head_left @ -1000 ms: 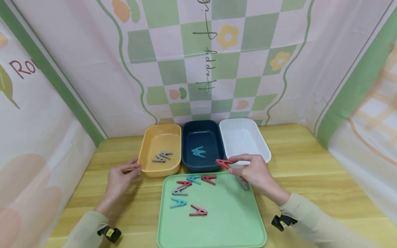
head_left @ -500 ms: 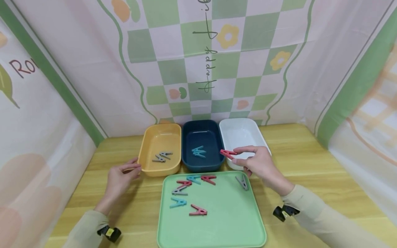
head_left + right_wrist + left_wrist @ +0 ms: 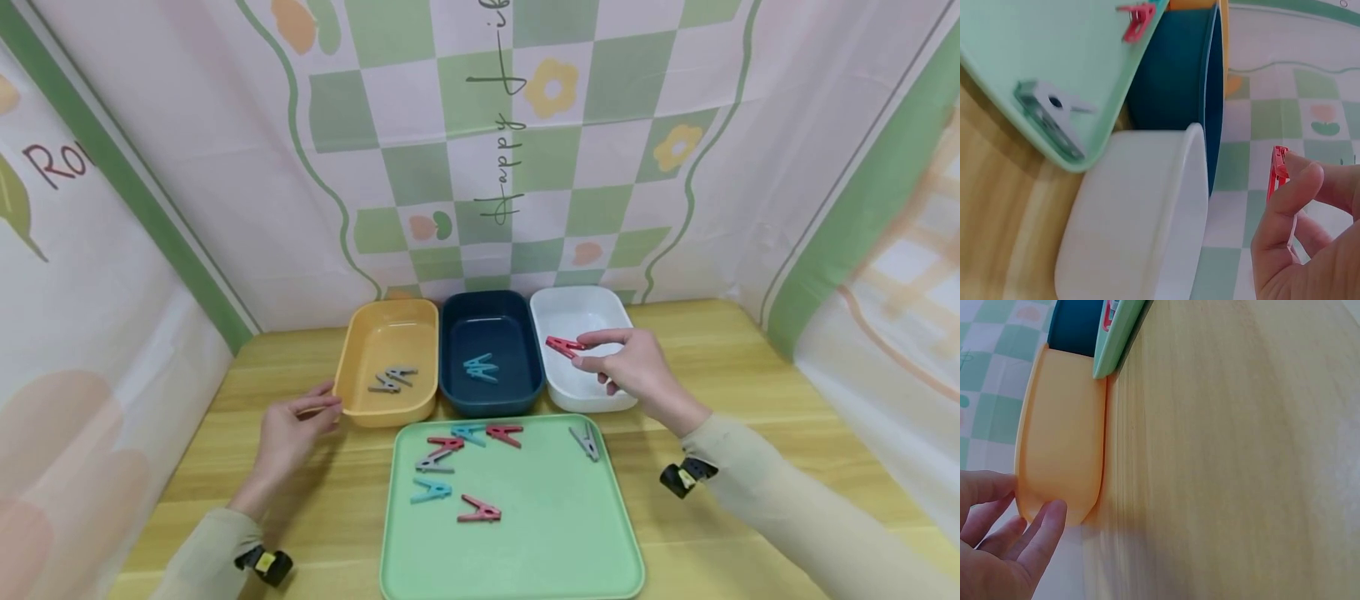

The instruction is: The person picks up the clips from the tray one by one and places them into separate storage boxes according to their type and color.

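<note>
Between thumb and fingers, my right hand pinches a red clothespin above the white bin. In the right wrist view the same clothespin sticks out past the fingertips. My left hand touches the near left corner of the yellow bin, its fingers extended against the bin in the left wrist view. Two grey clothespins lie in that bin, and blue clothespins lie in the navy bin. Several red, blue and grey clothespins are spread over the green tray.
All three bins stand side by side against the patterned cloth backdrop. Directly in front of them is the tray, on a wooden table. A grey clothespin lies near the tray's far right corner.
My right hand has carried the red clothespin away from the tray's far edge, up and to the right over the white bin. The left hand stays put at the yellow bin.
</note>
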Motion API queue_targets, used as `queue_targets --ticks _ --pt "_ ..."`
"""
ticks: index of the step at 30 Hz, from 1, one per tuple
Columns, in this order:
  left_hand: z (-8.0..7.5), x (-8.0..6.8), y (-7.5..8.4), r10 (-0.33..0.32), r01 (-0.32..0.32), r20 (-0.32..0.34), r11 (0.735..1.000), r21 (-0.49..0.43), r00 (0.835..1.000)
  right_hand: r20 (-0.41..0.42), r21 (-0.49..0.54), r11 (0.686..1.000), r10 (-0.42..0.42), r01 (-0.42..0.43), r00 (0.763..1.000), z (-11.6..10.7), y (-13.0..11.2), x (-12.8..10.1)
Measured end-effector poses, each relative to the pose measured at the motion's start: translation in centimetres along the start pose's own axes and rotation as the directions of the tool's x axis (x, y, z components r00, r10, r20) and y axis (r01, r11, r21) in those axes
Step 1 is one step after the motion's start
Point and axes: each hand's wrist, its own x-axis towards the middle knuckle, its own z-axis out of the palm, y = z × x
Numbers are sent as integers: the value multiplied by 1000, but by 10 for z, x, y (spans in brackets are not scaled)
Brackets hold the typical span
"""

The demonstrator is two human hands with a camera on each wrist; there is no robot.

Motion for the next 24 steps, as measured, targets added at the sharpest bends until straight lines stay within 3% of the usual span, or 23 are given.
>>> queue_targets --ticks 14,24 --pt "0 1 -4 -17 17 7 1000 -9 1000 -14 -59 996 71 -72 997 -6 -2 26" --pt "0 0 -1 -10 10 -2 1000 -7 1000 -25 -45 992 116 -117 993 -6 1 44"
